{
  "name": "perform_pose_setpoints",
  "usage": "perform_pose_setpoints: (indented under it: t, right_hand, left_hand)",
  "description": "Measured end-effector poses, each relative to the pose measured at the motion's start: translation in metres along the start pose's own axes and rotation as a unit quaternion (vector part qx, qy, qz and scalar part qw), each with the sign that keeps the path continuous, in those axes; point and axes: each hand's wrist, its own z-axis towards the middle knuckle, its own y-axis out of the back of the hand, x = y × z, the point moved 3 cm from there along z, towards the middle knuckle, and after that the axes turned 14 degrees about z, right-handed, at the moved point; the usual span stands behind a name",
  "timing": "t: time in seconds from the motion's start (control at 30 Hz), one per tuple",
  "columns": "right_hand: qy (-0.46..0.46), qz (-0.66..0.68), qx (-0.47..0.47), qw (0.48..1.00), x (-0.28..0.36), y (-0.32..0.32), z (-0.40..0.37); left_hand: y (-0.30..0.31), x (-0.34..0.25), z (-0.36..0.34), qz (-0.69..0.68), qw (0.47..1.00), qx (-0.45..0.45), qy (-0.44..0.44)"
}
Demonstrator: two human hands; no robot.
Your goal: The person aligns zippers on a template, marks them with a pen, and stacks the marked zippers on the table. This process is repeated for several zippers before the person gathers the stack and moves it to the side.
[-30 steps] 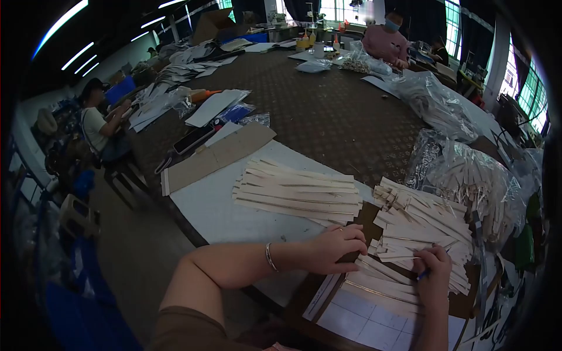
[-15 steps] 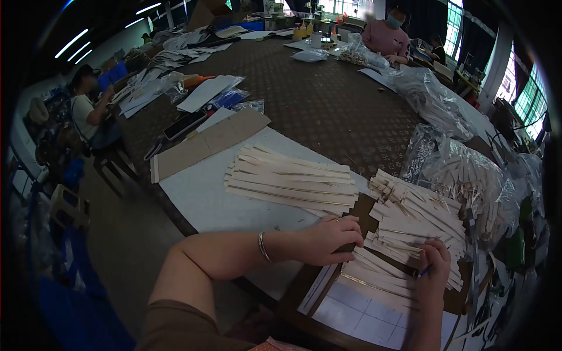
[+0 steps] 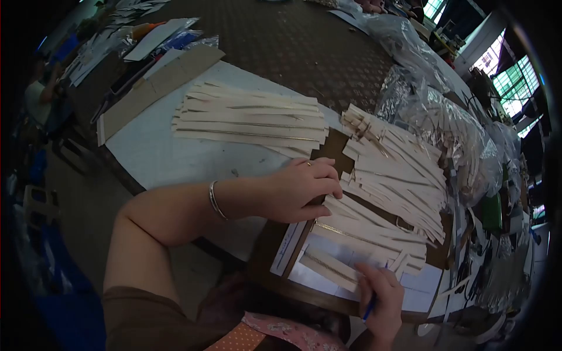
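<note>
Cream zippers with metal teeth lie in overlapping rows on a brown board [image 3: 336, 146]. My left hand [image 3: 304, 190] rests at the left ends of the nearer zippers [image 3: 366, 234], thumb apart from the curved fingers. A single zipper [image 3: 328, 269] lies slanted on a white gridded sheet [image 3: 307, 281] nearer my body. Its right end meets the fingers of my right hand [image 3: 383, 301], which are closed around a slim blue pen [image 3: 370, 305]. A further zipper pile [image 3: 404, 175] is fanned out behind the nearer ones.
Another stack of zippers [image 3: 252, 117] lies on white paper [image 3: 158, 158] at the left. Beyond it is a long cardboard strip [image 3: 164, 88]. Clear plastic bags [image 3: 451, 126] line the right side. A person [image 3: 38, 93] is at the far left.
My right hand has come toward my body with the pen, and a single zipper now lies on the gridded sheet. My left hand stays at the zipper ends. The camera view has shifted.
</note>
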Motion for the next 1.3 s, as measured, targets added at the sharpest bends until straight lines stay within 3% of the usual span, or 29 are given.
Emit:
perform_pose_setpoints:
  t: [0.07, 0.4, 0.77, 0.87, 1.07, 1.3]
  right_hand:
    - [-0.052, 0.014, 0.012, 0.998, 0.027, -0.009, 0.019]
    - [-0.061, -0.014, 0.019, 0.998, 0.021, -0.017, 0.024]
    - [-0.063, -0.021, 0.028, 0.997, 0.026, -0.015, 0.025]
    - [-0.056, -0.037, 0.005, 0.998, 0.023, -0.005, 0.017]
    - [-0.117, -0.091, -0.161, 0.976, -0.014, 0.044, -0.018]
    - [-0.169, -0.096, -0.210, 0.958, -0.042, 0.050, -0.037]
  left_hand:
    - [0.002, -0.003, 0.000, -0.024, 0.999, 0.017, -0.015]
    - [0.005, -0.021, -0.005, -0.027, 0.995, 0.049, -0.078]
    - [0.005, -0.033, -0.009, 0.000, 0.986, 0.152, -0.066]
    - [0.006, -0.037, -0.010, 0.006, 0.986, 0.162, -0.047]
    - [0.008, -0.037, -0.010, 0.013, 0.981, 0.193, -0.020]
    - [0.008, -0.037, -0.010, 0.050, 0.978, 0.201, -0.009]
